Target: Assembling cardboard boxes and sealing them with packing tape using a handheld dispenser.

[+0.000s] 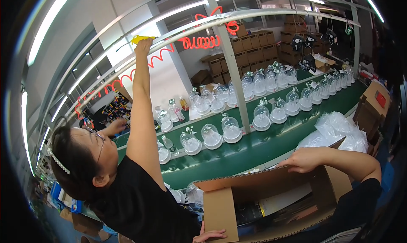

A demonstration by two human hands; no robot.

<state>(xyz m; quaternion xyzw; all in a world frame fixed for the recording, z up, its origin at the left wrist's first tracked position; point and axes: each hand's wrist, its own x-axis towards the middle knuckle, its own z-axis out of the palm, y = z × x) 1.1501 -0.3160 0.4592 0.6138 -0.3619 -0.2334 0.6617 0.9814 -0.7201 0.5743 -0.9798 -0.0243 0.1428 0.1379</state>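
Down low, my right hand curls its fingers over the cardboard box edge. Left hand lies on its flap, fingers apart. A co-worker's black shirt blocks the green belt of glass domes.

The person wears a black top. Its short black sleeve covers the right upper arm and ends in a plain hem near the elbow, and more of the same dark cloth shows at the lower right edge. Below the hem the forearm is bare down to the right hand. Only the bare fingers of the left hand show at the bottom edge.
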